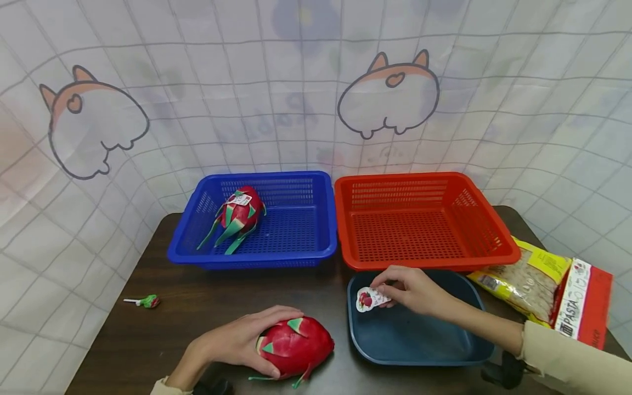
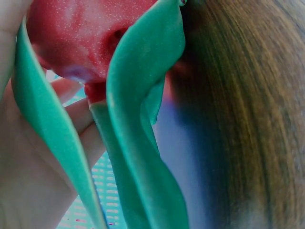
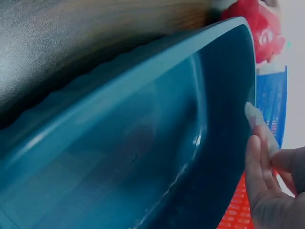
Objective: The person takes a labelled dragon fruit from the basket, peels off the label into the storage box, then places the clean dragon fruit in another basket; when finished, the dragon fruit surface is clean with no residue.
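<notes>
My left hand [image 1: 239, 339] grips a red dragon fruit [image 1: 302, 346] with green scales, its fingers over the top and the thumb along the near side. The fruit lies low at the front of the table, left of a dark teal tray [image 1: 419, 348]. Long green leaf tips [image 2: 143, 119] hang from it in the left wrist view. Over the tray's left part, my right hand [image 1: 412, 291] pinches a small white label [image 1: 367, 299] with a red fruit picture. A second dragon fruit [image 1: 244, 211], bearing a white sticker, lies in the blue basket [image 1: 291, 255].
A red basket [image 1: 429, 262] stands behind the tray, beside the blue one. Right of the tray lie a yellow-edged clear bag [image 1: 530, 280] and a red and white pasta box [image 1: 585, 302]. A wrapped lollipop [image 1: 148, 301] lies at the left. A patterned cloth [image 1: 276, 99] hangs behind.
</notes>
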{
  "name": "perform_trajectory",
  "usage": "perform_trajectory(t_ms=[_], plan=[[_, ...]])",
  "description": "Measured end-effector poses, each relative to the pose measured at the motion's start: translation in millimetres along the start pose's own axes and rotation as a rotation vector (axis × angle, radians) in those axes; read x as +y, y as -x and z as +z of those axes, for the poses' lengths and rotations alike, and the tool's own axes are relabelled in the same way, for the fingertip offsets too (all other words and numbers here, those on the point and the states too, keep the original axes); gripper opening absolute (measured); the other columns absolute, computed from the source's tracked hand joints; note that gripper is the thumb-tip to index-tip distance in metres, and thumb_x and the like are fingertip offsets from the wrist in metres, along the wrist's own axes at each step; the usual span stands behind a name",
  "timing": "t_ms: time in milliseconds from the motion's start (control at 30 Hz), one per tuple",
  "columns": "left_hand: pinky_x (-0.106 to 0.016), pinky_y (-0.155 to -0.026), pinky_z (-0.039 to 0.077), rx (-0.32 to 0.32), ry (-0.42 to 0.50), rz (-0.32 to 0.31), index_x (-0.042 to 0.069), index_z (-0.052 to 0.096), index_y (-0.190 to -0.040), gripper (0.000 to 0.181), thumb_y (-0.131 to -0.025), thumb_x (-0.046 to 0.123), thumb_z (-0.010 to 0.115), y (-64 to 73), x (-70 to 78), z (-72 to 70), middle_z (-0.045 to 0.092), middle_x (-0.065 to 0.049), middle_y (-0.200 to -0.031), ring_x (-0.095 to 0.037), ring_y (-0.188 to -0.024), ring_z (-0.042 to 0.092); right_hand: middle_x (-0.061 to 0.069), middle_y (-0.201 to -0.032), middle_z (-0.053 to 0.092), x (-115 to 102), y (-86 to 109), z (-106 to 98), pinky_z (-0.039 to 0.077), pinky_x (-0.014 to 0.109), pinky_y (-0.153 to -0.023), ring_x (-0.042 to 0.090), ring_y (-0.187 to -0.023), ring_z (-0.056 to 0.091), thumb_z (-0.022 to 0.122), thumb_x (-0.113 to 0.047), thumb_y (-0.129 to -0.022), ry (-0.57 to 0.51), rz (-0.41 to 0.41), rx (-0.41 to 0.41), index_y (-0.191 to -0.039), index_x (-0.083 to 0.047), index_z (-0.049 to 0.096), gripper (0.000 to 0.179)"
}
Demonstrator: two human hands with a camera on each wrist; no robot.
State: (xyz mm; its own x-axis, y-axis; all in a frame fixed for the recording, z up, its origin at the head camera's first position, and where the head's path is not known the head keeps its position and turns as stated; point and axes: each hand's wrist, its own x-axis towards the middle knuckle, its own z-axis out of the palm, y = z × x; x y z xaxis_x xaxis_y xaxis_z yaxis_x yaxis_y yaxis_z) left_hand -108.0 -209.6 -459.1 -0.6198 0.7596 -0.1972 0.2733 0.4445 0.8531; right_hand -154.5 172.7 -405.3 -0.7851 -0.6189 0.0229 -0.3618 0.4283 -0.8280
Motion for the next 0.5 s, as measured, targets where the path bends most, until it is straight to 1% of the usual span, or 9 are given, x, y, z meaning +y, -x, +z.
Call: perform_trajectory(t_ms=[133, 267, 433, 500], plan=[[-0.023, -0.085, 0.054, 0.012, -0.008, 0.016, 0.039, 0.031, -0.147, 0.08, -0.08, 0.041, 0.076, 2.8, -1.3, 0.2, 0.041, 0.008, -0.145, -0.018, -0.126, 0.047, 0.015, -0.1, 0.067, 0, -4.3, 6, 0.058, 0.025, -0.064, 0.014, -0.068, 0.069, 0.061, -0.004, -0.093, 0.08, -0.006, -0.026, -0.106, -0.002, 0.068, 0.015], [-0.023, -0.085, 0.054, 0.016, -0.013, 0.025, 0.039, 0.031, -0.147, 0.08, -0.081, 0.041, 0.075, 1.4, -1.8, 0.8, 0.041, 0.009, -0.145, -0.017, -0.126, 0.047, 0.016, -0.103, 0.067, 6, -3.5, 9, 0.057, 0.02, -0.065, 0.014, -0.071, 0.07, 0.061, -0.002, -0.092, 0.089, 0.032, -0.032, -0.105, -0.001, 0.068, 0.015], [-0.023, -0.086, 0.054, 0.008, -0.016, 0.051, 0.038, 0.031, -0.147, 0.079, -0.081, 0.04, 0.075, -2.2, -2.3, 1.6, 0.041, 0.008, -0.145, -0.016, -0.126, 0.047, 0.015, -0.104, 0.068, 16, -0.8, 10, 0.054, 0.018, -0.067, 0.013, -0.078, 0.071, 0.06, -0.002, -0.091, 0.106, 0.059, -0.028, -0.102, -0.002, 0.069, 0.014], [-0.023, -0.087, 0.054, 0.004, -0.015, 0.057, 0.037, 0.031, -0.147, 0.079, -0.082, 0.04, 0.075, -3.3, -2.0, 1.9, 0.041, 0.008, -0.145, -0.016, -0.126, 0.047, 0.015, -0.104, 0.069, 20, 0.2, 9, 0.054, 0.017, -0.067, 0.014, -0.079, 0.071, 0.06, -0.001, -0.091, 0.091, 0.072, -0.037, -0.101, -0.002, 0.069, 0.014]])
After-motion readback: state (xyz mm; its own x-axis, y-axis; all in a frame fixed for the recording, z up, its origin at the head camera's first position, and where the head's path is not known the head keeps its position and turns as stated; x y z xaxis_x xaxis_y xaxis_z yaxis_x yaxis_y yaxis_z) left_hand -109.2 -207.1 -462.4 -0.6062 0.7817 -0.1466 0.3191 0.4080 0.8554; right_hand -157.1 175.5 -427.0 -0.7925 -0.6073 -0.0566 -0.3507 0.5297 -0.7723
